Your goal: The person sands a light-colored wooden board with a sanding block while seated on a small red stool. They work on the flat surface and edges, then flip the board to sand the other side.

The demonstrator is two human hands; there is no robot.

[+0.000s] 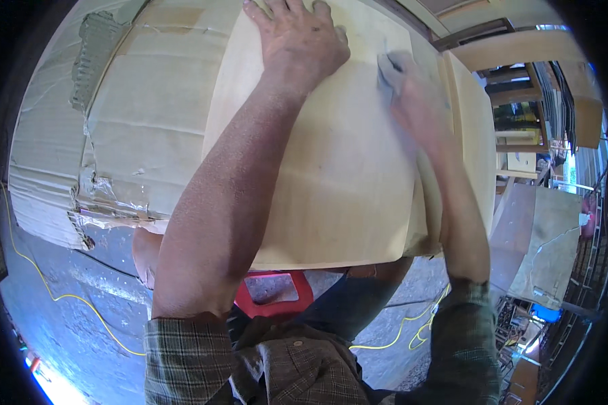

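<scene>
A pale wooden panel (338, 202) with rounded corners lies flat in front of me on cardboard. My left hand (297, 40) rests on its far part, palm down with the fingers spread, holding nothing. Near the panel's right edge, my right hand (415, 94) is smeared by motion. Its fingers are closed on a small grey piece of what looks like sandpaper (386, 73), pressed against the wood. The hand and the blur partly hide that piece.
Flattened brown cardboard (155, 121) covers the work surface to the left. Another pale board (471, 121) lies at the right. Below are a red plastic stool (277, 307) and a yellow cord (81, 300) on the concrete floor. Wooden frames (520, 101) stand farther right.
</scene>
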